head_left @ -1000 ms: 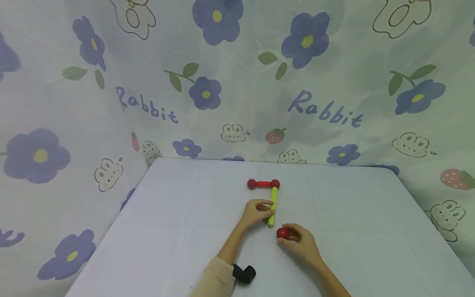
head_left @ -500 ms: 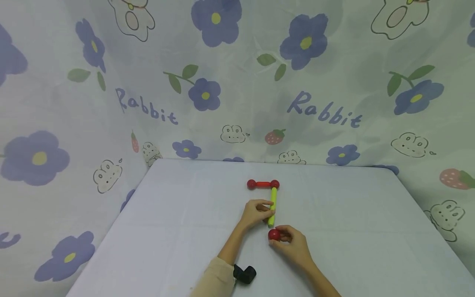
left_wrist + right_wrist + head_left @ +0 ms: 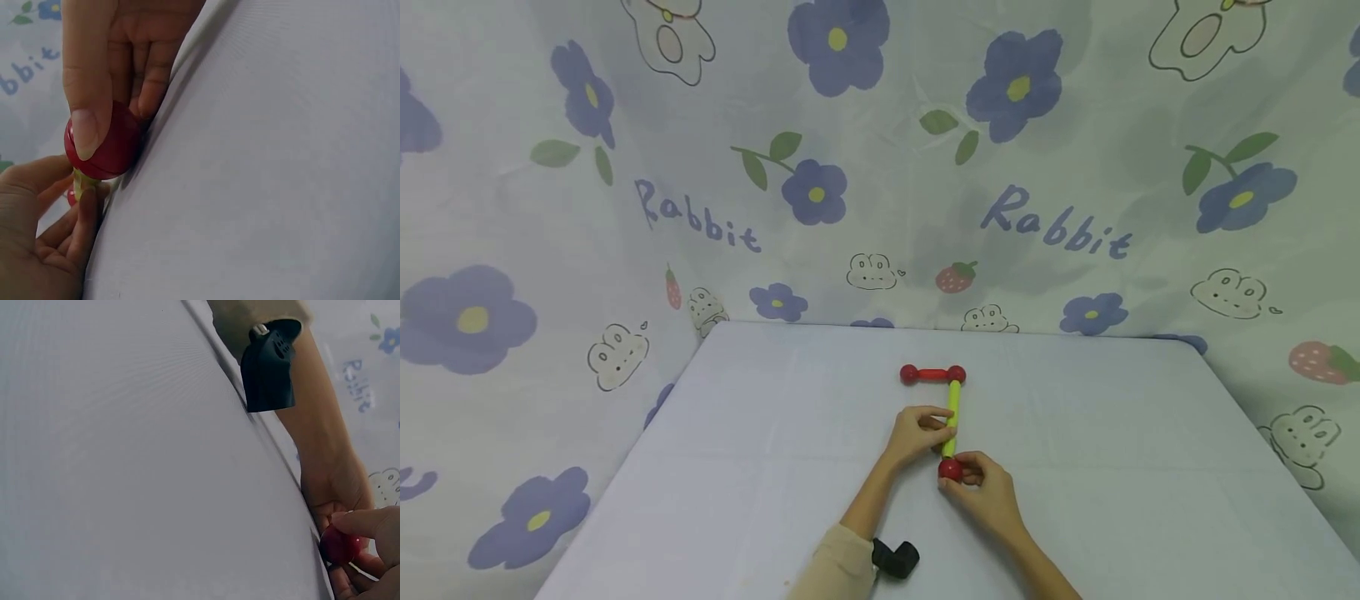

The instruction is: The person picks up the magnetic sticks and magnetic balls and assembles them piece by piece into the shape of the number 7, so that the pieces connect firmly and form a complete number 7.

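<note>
My left hand (image 3: 917,435) pinches a yellow-green rod (image 3: 954,400) between thumb and fingers, near the rod's middle. At the rod's near end is a red ball (image 3: 951,471), which my right hand (image 3: 991,493) grips with thumb and fingertips. Ball and rod end appear to touch in the head view. The left wrist view shows the thumb lying over the red ball (image 3: 115,147), with the rod (image 3: 82,181) partly hidden behind it. Beyond my hands, the rod's far end meets another red ball (image 3: 956,375), joined by a short red rod (image 3: 933,375) to a further red ball (image 3: 909,375).
All the pieces lie on a white table (image 3: 760,417). A black wrist device (image 3: 897,559) sticks out from the left sleeve (image 3: 837,562). A patterned curtain (image 3: 910,167) with flowers and rabbits stands behind the table and along its sides.
My right hand has moved left and slightly forward, bringing the red ball from beside the rod's near end up against it. My left hand has kept its place on the yellow-green rod.
</note>
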`<state>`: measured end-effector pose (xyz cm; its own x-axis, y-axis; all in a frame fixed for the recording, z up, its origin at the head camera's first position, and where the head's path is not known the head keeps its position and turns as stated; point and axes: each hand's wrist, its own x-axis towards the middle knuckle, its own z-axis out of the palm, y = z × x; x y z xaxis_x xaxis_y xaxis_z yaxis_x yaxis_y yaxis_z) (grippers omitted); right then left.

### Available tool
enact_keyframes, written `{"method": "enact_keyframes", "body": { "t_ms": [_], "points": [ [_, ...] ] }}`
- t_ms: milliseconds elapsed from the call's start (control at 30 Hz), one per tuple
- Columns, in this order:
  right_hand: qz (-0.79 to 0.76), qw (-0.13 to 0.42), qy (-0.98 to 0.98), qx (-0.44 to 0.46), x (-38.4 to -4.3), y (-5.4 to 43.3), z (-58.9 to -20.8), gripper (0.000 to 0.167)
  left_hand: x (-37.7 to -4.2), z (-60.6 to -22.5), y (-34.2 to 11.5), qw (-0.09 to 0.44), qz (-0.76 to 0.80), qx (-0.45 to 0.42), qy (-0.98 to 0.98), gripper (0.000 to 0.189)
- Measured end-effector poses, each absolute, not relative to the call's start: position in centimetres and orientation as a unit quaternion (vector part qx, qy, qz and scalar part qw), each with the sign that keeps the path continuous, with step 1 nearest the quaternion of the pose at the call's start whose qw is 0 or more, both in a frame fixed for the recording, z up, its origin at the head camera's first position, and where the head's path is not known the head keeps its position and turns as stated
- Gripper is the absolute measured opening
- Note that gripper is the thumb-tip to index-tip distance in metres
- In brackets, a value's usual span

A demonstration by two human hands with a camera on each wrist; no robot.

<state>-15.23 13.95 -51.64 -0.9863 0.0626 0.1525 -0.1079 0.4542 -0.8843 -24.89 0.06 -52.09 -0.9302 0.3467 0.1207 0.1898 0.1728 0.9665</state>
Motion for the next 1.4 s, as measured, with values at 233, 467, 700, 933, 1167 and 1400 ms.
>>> {"method": "enact_keyframes", "body": {
  "t_ms": [233, 467, 700, 933, 1167, 1400],
  "points": [
    [0.525, 0.095, -0.845, 0.020, -15.2, 13.8, -51.5, 0.044, -24.8, -52.0, 0.2, 0.061, 0.624, 0.173, 0.760, 0.028],
    [0.533, 0.087, -0.841, 0.017, -15.3, 13.8, -51.5, 0.045, -24.5, -51.6, 0.2, 0.062, 0.624, 0.173, 0.760, 0.027],
    [0.537, 0.094, -0.838, 0.022, -15.2, 13.7, -51.5, 0.044, -23.1, -49.3, -0.1, 0.036, 0.621, 0.190, 0.760, 0.039],
    [0.537, 0.098, -0.838, 0.030, -15.1, 13.7, -51.3, 0.043, -24.2, -51.7, 0.2, 0.020, 0.611, 0.170, 0.773, 0.042],
    [0.526, 0.095, -0.845, 0.037, -15.1, 13.8, -51.4, 0.042, -24.4, -52.1, -0.2, 0.014, 0.626, 0.175, 0.760, 0.038],
    [0.541, 0.070, -0.838, 0.037, -15.1, 14.3, -51.2, 0.044, -23.1, -49.4, -1.4, 0.031, 0.648, 0.188, 0.738, 0.036]
  ]
}}
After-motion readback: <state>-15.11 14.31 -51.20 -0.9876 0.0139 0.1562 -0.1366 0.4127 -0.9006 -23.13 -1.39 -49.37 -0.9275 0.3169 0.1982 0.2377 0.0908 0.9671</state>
